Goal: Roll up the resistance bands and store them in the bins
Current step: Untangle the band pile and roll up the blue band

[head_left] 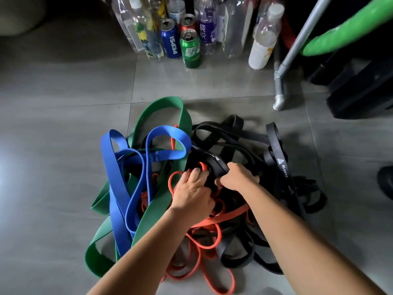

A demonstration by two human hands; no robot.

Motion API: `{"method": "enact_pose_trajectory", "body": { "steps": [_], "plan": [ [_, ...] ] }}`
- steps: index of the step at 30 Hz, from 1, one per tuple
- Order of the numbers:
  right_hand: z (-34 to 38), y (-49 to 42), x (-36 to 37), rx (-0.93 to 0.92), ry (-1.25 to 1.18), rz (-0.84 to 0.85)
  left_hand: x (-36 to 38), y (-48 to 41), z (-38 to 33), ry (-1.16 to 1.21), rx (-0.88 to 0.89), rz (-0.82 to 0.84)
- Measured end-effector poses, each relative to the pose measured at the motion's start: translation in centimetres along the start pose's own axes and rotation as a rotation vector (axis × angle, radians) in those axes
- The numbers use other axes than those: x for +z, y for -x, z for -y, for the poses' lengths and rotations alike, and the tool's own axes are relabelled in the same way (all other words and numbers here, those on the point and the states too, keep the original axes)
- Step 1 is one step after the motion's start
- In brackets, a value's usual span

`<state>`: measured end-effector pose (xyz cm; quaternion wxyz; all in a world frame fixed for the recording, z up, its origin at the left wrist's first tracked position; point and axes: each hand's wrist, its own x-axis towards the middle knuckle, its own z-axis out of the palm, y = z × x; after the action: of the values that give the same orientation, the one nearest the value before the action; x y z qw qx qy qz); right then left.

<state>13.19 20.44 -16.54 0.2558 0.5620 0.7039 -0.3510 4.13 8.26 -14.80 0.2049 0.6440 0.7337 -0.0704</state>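
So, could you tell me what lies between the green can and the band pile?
Only bare floor tile, crossed by one grout line; the head view shows it.

Your left hand (191,192) and right hand (236,177) meet side by side on top of the tangle of resistance bands (168,155), heaped on the floor (53,145) before you. At twelve o'clock behind the heap, cans (190,50) stand before a row of bottles (207,28) — and at two o'clock a frame leg (279,90) stands well apart.
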Motion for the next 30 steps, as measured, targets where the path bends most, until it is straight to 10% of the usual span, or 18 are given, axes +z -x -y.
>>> {"method": "enact_pose_trajectory", "body": {
  "steps": [18,24,30],
  "plan": [
    [-5.9,-2.9,-5.9,0.109,-0.748,-0.341,-0.1,3.1,5.3,-0.046,0.056,0.034],
    [-9.4,-3.1,-12.2,0.137,-0.564,-0.659,-0.4,6.8,9.3,-0.089,0.084,-0.044],
    [-7.5,-0.4,-7.7,0.025,0.166,-0.637,-0.6,7.6,9.4,-0.09,0.067,-0.126]
  ]
}}
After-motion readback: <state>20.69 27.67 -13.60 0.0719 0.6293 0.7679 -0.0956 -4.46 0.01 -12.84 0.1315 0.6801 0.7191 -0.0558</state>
